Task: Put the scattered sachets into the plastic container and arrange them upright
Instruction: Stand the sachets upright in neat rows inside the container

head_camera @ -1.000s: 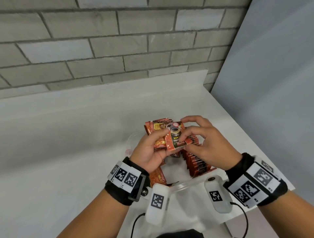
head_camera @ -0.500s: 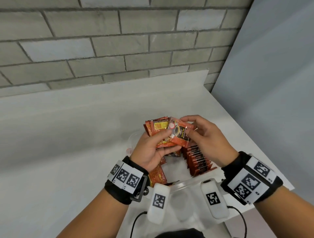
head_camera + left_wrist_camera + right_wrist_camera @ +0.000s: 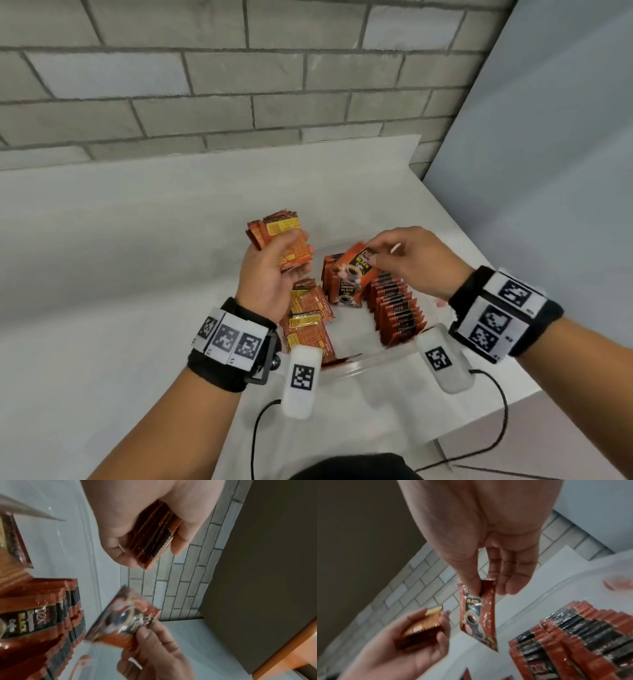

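Note:
My left hand [image 3: 274,270] grips a stack of orange-red sachets [image 3: 279,236] above the far left of the clear plastic container [image 3: 370,361]. The same stack [image 3: 154,536] shows edge-on in the left wrist view. My right hand [image 3: 394,253] pinches a single sachet [image 3: 358,265] by its top corner between thumb and forefinger, hanging over the container's middle; it is seen again in the right wrist view [image 3: 476,614]. Rows of upright sachets [image 3: 397,311] fill the container's right side. Several sachets [image 3: 308,322] lie flat at its left.
The container sits on a white table [image 3: 120,274] near its right edge. A grey brick wall [image 3: 239,85] runs behind, and a grey panel [image 3: 548,171] stands to the right. Two white tagged devices [image 3: 301,380] with cables lie at the container's near rim.
My hands have parted. The right hand drew one sachet off the stack and carried it right and down over the container; the left hand keeps the stack, shifted left.

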The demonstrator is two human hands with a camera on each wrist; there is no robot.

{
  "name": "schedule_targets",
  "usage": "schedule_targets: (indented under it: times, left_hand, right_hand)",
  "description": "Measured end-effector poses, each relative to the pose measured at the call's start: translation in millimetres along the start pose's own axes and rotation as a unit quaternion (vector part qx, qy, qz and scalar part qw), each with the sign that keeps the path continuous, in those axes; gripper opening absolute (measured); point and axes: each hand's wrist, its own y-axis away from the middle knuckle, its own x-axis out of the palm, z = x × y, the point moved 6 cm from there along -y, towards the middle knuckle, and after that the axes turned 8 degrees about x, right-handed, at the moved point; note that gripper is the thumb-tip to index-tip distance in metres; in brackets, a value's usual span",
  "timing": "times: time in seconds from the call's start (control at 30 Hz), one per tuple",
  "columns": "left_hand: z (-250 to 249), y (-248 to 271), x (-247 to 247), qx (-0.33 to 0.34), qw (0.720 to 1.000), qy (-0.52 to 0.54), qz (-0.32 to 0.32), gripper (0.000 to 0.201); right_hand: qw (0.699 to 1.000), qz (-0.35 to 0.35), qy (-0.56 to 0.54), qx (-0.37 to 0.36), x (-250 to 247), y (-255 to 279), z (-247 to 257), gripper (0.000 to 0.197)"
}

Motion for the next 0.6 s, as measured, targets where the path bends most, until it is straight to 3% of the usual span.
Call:
schedule_targets:
  times: [0.1, 0.23, 0.6]
  left_hand:
    - [-2.6, -2.1, -5.9, 0.001, 1.000, -0.005, 0.001, 0.010]
    - [-1.0, -1.0, -9.7, -0.005, 1.000, -0.002, -0.006, 0.008]
    - [-1.3, -1.4, -25.5, -0.013, 1.000, 0.001, -0.017, 0.008]
  right_hand:
    - [0.983, 0.075, 0.169, -0.011, 25.0, -13.7, 6.8, 0.016]
    - [0.943, 0.127, 0.309, 0.003, 48.6, -33.4, 10.6, 0.014]
    - [0.884, 0.175, 0.433, 0.008, 72.2, -48.9, -2.5, 0.008]
